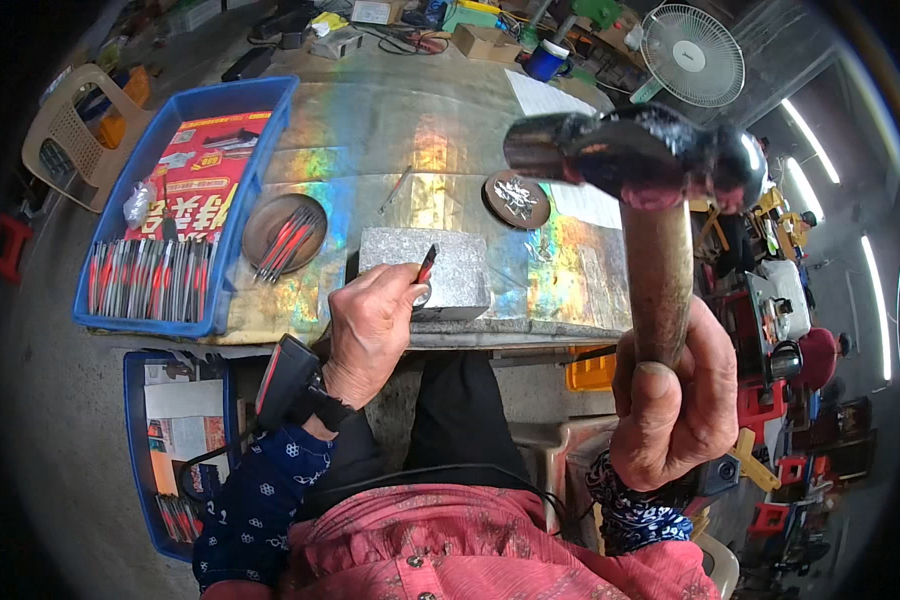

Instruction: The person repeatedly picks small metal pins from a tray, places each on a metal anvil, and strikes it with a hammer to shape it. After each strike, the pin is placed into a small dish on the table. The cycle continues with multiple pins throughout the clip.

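My right hand (675,400) is closed round the wooden handle of a ball-peen hammer (660,250), raised close to the camera with its dark head up. My left hand (370,325) pinches a slim red-and-black piece (427,265), whose dark tip stands up past the fingers; its exact kind does not show. That hand is at the near left part of a grey metal block (450,270) on the table, and the fingers hide part of the block. A round brown dish (285,232) left of the block holds several similar slim pieces. Another dish (516,198), behind the block, holds small silvery bits.
At the left of the table, a blue tray (185,115) holds rows of slim pieces and a red printed sheet. A lower blue bin (175,455) stands beside my legs. Behind are a blue mug (547,62), a cardboard box (485,43) and a fan (692,56).
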Tool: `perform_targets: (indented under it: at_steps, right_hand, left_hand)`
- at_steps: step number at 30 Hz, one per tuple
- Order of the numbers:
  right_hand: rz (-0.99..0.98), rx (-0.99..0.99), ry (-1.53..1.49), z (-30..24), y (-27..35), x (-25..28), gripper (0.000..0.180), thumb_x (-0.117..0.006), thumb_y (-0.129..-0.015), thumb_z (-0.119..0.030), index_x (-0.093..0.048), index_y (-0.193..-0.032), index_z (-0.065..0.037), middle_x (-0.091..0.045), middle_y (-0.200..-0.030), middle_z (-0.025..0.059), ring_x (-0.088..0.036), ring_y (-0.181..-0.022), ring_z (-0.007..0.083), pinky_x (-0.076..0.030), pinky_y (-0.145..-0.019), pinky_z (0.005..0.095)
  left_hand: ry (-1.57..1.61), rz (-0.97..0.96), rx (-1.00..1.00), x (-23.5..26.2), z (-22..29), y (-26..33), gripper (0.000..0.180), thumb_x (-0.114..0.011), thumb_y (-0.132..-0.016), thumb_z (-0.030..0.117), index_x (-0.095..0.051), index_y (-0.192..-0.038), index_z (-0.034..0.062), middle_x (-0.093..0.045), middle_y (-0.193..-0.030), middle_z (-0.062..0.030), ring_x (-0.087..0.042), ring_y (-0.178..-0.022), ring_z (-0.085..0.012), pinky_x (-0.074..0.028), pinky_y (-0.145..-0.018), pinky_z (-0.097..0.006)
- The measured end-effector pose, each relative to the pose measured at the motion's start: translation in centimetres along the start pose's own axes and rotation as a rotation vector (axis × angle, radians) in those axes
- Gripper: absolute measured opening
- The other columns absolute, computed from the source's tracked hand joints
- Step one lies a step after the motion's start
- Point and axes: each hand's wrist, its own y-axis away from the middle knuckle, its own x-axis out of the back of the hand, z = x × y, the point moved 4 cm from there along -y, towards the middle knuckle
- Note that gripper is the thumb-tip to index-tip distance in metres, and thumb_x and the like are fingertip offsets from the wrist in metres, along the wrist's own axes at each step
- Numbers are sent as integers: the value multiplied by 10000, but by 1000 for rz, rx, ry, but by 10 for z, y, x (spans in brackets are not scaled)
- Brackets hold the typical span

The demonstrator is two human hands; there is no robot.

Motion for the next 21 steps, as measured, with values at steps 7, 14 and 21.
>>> perform_targets:
  at_steps: [7,14,21]
  right_hand:
    - [-297,-118,86,32,3,-30,308,-660,-860,-19,-612,-1159,34,-609,-745,176,-611,-609,261,-499,-599,316]
    - [-335,-193,101,26,-11,-26,302,-648,-870,-32,-622,-1164,34,-624,-757,175,-608,-606,228,-496,-593,307]
    - [25,92,-18,-3,-15,-2,330,-617,-881,-14,-587,-1194,86,-683,-924,208,-683,-750,220,-530,-697,306]
  left_hand:
    - [-17,-9,-9,0,-2,1,123,-680,-817,-25,-667,-938,-44,-693,-851,-156,-696,-763,-244,-524,-650,-305]
    - [-23,-6,-2,0,0,-1,122,-683,-815,-23,-672,-935,-42,-698,-863,-155,-699,-769,-245,-526,-658,-305]
    - [-13,1,-5,0,0,-1,121,-685,-807,-24,-670,-926,-42,-696,-865,-164,-699,-773,-262,-527,-659,-311]
